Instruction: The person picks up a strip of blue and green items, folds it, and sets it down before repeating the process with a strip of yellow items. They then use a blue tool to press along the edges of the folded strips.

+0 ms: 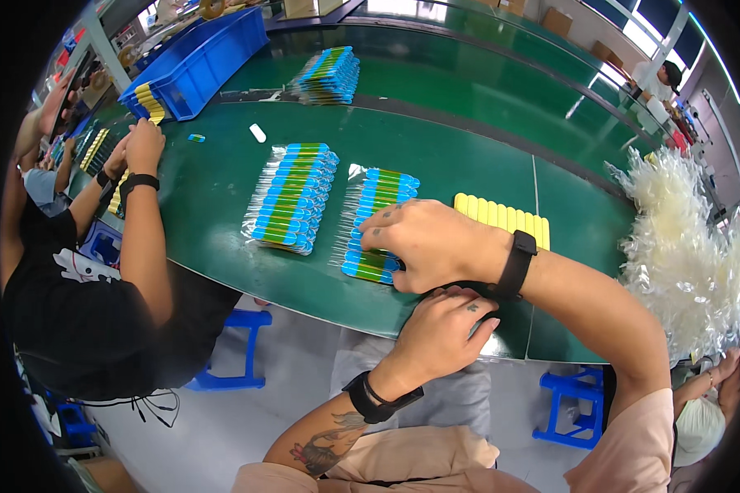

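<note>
My right hand point(432, 242) lies over a stack of blue-and-green packets point(386, 191) with rounded ends and clear film along one side. Its bent fingers and thumb span the stack and grip it. Just below, at the table edge, my left hand point(446, 329) has its thumb apart from its bent fingers. Some of its fingertips are hidden by my right wrist, and nothing shows in it. Left of my hands stands a taller stack of the same packets point(294, 197). A row of yellow rounded-end strips point(501, 215) lies beyond my right wrist.
A heap of clear plastic film point(682, 255) rises at the right end of the green table point(214, 222). More packets point(329, 76) and a blue bin point(201, 62) stand farther back. A small white piece point(257, 132) lies nearby. At left a co-worker point(82, 304) handles yellow strips.
</note>
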The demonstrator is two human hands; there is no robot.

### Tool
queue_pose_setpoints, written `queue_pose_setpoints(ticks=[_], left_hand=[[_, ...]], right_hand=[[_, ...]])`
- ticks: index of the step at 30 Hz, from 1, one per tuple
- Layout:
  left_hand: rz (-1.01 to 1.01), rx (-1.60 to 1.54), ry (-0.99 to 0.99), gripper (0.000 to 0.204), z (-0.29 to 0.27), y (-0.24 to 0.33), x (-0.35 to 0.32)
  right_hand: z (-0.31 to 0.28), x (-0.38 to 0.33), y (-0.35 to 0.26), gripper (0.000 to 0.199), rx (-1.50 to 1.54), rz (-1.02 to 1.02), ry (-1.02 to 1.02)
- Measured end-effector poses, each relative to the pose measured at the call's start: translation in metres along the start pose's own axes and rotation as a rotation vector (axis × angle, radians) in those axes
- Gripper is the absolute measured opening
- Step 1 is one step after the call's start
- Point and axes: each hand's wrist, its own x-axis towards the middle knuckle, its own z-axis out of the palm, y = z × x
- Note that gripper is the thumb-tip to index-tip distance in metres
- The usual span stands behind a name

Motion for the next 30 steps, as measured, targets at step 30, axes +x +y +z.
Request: queue_pose_setpoints(ticks=[30], left_hand=[[0.106,0.477,0.423,0.028,-0.082,-0.017,-0.05]], right_hand=[[0.011,0.013,-0.014,0.019,-0.05,0.012,0.026]])
